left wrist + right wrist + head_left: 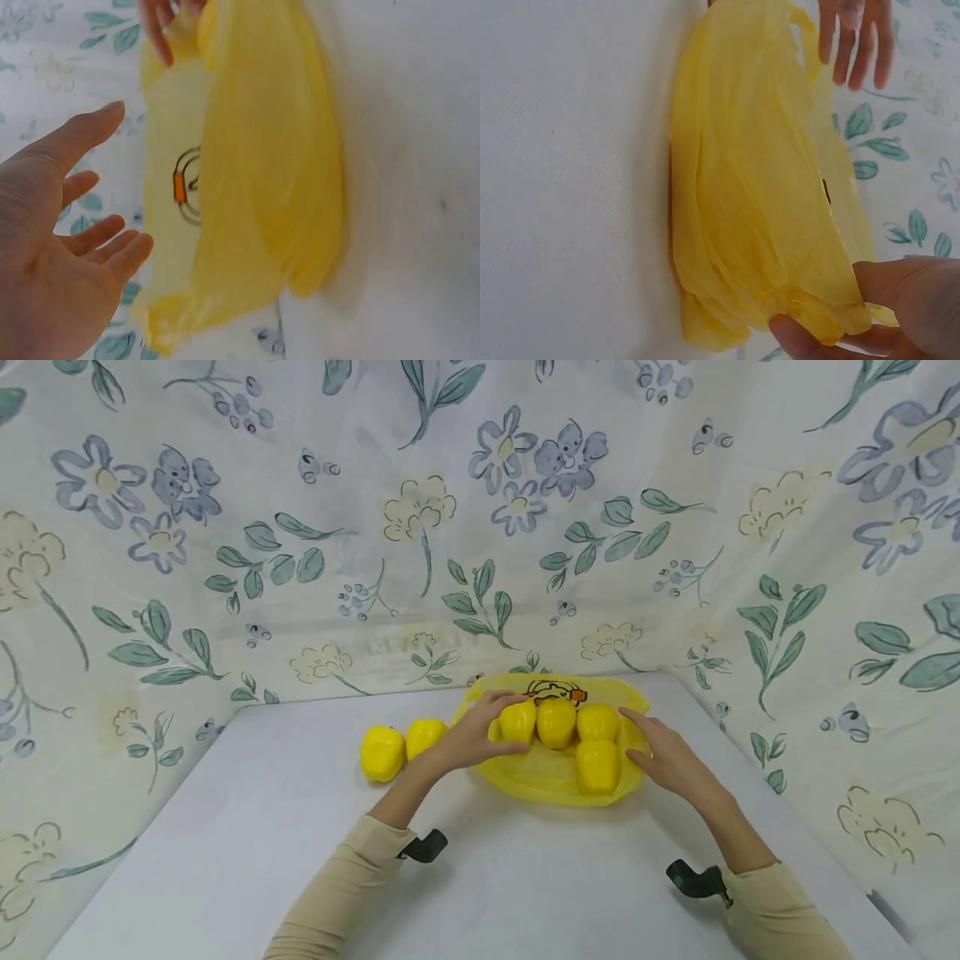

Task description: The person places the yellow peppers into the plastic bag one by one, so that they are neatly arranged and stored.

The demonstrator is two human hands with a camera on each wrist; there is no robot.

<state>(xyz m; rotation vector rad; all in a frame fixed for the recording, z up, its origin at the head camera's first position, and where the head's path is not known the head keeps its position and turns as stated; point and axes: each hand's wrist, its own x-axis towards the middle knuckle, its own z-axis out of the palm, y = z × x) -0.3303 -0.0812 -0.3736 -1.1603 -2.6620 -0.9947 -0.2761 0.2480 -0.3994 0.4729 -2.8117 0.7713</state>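
A thin yellow plastic bag [525,777] lies spread on the table with its mouth toward me. Several glossy yellow bell peppers [557,724] sit in it, most in a row and one nearer the front. At the bag's left side is my left hand [480,733], thumb and fingers apart beside the leftmost peppers. The left wrist view shows that palm bare, with nothing in it. On the other side, my right hand [667,760] touches the bag's right edge, thumb and fingers spread. In the right wrist view its fingertips [787,330] are at the bag's gathered edge.
Two more yellow bell peppers [382,753] lie outside the bag to the left, one partly behind my left arm. The white table [247,827] meets a floral cloth [375,527] at the back and right. Black wrist mounts [693,878] stick out from both sleeves.
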